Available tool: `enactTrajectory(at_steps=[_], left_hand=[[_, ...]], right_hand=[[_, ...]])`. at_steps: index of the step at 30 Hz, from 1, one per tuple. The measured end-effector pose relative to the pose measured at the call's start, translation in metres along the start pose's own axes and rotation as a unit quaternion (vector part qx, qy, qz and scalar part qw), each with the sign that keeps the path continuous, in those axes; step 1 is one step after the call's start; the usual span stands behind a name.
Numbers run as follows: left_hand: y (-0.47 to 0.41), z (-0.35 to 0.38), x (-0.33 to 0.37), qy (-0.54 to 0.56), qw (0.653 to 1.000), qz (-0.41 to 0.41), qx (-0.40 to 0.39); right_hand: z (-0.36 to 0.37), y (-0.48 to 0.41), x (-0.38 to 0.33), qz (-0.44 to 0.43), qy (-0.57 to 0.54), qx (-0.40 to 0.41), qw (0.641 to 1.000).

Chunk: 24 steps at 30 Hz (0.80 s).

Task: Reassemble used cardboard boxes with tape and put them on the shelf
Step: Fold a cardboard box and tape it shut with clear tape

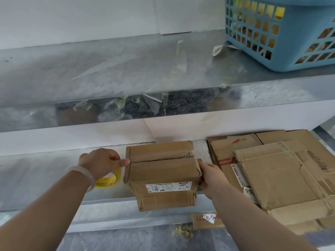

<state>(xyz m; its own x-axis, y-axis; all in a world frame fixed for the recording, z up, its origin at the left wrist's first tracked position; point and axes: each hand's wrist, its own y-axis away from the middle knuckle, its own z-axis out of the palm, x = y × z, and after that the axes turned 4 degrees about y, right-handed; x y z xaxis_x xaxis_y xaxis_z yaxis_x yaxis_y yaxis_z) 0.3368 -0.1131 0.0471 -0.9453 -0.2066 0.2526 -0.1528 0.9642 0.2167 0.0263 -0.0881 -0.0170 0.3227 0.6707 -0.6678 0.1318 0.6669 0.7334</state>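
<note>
Head view. A cardboard box [161, 171] sits at the centre of the frame on the lower metal shelf [45, 178], and its near part hangs over the shelf's front edge. Its top flaps are closed, with the seam running left to right, and a white label shows on the near face.

The left hand [103, 163] is at the box's left end. Its fingers are curled, and one fingertip touches the end of the seam. A yellow tape roll [110, 181] lies just under this hand; whether the hand grips it cannot be told. A pale bracelet [85, 176] is on the left wrist.

The right hand [212, 176] grips the box's right end, fingers curled round the side flap.

Flattened cardboard [281, 178] is stacked at lower right. A blue basket [290, 37] stands at upper right.
</note>
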Motion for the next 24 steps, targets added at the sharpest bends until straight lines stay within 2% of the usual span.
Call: enactTrajectory(at_steps=[1, 3, 5, 6, 8, 9, 10, 11, 13, 14, 15, 16, 18, 21, 24], left_hand=[[0.000, 0.000, 0.000, 0.002, 1.000, 0.001, -0.001], [0.000, 0.001, 0.000, 0.005, 1.000, 0.002, -0.004], [0.000, 0.001, -0.001, 0.007, 1.000, 0.004, -0.004], [0.000, 0.001, -0.001, 0.008, 1.000, 0.005, -0.002], [0.000, 0.001, -0.001, 0.011, 1.000, 0.009, -0.001], [0.000, 0.001, -0.001, 0.012, 1.000, 0.010, -0.004], [0.000, 0.002, 0.000, 0.012, 1.000, 0.011, -0.006], [0.000, 0.002, 0.000, 0.013, 1.000, 0.012, -0.010], [0.000, 0.002, 0.001, 0.020, 1.000, 0.013, -0.013], [-0.001, 0.003, 0.000, 0.023, 1.000, 0.014, -0.015], [0.000, 0.002, 0.000, 0.026, 0.999, 0.016, -0.019], [0.000, 0.003, -0.001, 0.032, 0.999, 0.018, -0.026], [-0.002, 0.005, -0.007, 0.077, 0.995, 0.020, -0.061], [-0.003, 0.005, -0.020, 0.222, 0.967, 0.045, -0.115], [-0.003, 0.001, -0.031, 0.257, 0.954, 0.081, -0.133]], right_hand=[[-0.002, -0.002, 0.000, -0.012, 0.016, 0.015, 1.000], [-0.007, -0.004, -0.006, -0.070, 0.120, 0.055, 0.989], [-0.011, 0.000, -0.014, -0.148, 0.222, 0.106, 0.958], [-0.011, 0.006, -0.017, -0.193, 0.237, 0.123, 0.944], [-0.008, 0.024, -0.019, -0.301, 0.245, 0.117, 0.914], [-0.005, 0.035, -0.017, -0.352, 0.267, 0.086, 0.893], [-0.001, 0.045, -0.015, -0.391, 0.317, 0.039, 0.863], [0.004, 0.053, -0.011, -0.416, 0.399, -0.004, 0.817], [0.013, 0.054, -0.002, -0.443, 0.589, -0.027, 0.675], [0.015, 0.051, 0.001, -0.449, 0.645, -0.013, 0.619], [0.017, 0.048, 0.001, -0.448, 0.676, 0.006, 0.584], [0.017, 0.047, 0.000, -0.442, 0.696, 0.018, 0.565], [0.017, 0.047, 0.000, -0.434, 0.714, 0.028, 0.548], [0.017, 0.047, 0.001, -0.435, 0.715, 0.036, 0.547], [0.017, 0.045, 0.002, -0.433, 0.709, 0.035, 0.556]])
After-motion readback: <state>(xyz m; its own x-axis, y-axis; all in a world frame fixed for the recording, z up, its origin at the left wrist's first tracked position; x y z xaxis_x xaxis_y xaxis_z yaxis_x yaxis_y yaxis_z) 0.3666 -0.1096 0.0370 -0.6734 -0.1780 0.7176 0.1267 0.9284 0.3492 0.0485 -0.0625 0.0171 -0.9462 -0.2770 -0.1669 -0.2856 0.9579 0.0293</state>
